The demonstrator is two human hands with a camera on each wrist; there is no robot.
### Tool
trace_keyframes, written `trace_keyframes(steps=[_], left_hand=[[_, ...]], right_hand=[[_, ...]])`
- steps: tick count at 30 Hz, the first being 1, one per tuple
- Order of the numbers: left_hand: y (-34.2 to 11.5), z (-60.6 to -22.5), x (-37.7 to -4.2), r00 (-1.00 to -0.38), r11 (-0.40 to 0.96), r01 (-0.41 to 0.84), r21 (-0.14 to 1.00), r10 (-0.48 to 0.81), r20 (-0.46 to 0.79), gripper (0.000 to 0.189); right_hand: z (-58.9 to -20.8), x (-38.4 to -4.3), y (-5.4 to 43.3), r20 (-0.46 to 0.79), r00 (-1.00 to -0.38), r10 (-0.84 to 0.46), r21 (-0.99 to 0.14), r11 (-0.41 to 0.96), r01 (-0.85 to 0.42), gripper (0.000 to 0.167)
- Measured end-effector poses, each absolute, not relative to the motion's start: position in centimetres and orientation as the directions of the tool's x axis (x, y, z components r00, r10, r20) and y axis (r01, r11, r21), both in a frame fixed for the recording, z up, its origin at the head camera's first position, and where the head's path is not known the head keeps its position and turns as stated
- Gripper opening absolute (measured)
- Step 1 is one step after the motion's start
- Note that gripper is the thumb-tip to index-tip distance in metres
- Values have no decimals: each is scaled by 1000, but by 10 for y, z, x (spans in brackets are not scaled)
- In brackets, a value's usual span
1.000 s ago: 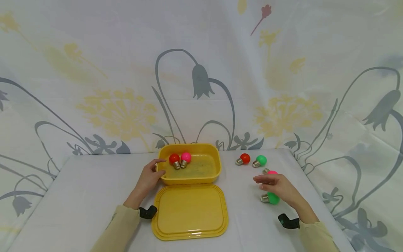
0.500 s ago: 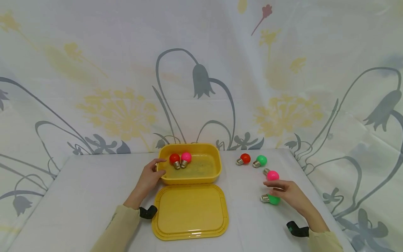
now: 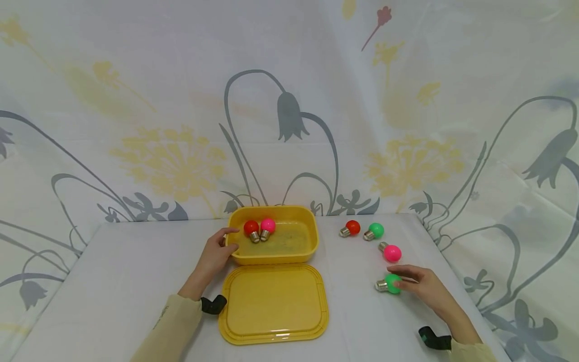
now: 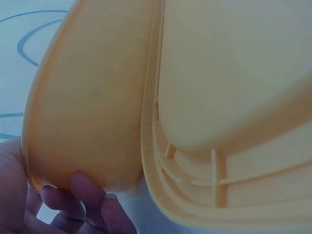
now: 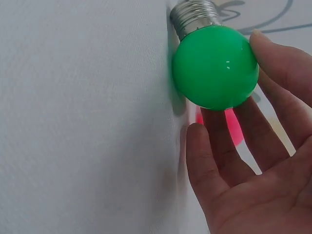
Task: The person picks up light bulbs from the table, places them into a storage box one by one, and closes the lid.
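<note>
Now our right hand [image 3: 422, 286] has moved from pink bulb [image 3: 392, 253] to green screw-base bulb [image 3: 389, 283], unlifted on white tablecloth [image 3: 353, 306]; fingers spread around it, no pinch visible; our left hand [image 3: 214, 255] grips yellow box [image 3: 271, 260].

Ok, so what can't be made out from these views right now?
Head: part of the nearest green light bulb, behind the right grip.
Right wrist: the ends of two fingers, behind that bulb's globe; whether they pinch it is unclear.
Right wrist: most of the pink light bulb, behind those fingers.
Left wrist: the yellow lid's far end, cut off by the frame.
</note>
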State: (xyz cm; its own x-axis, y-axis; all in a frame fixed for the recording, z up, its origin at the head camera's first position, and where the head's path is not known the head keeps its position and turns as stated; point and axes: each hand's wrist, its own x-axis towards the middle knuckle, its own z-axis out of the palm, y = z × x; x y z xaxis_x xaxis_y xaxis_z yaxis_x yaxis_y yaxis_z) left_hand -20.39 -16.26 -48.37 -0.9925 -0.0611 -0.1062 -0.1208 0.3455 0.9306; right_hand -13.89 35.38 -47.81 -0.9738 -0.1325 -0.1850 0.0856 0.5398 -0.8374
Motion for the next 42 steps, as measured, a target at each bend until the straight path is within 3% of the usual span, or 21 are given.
trace_keyframes(steps=[42], left_hand=[[-163,-483,-204,-992,330,-122,936,-58,-109,43]], right_hand=[[-483,-136,362,-225,-965,-131,-839,530,123,50]])
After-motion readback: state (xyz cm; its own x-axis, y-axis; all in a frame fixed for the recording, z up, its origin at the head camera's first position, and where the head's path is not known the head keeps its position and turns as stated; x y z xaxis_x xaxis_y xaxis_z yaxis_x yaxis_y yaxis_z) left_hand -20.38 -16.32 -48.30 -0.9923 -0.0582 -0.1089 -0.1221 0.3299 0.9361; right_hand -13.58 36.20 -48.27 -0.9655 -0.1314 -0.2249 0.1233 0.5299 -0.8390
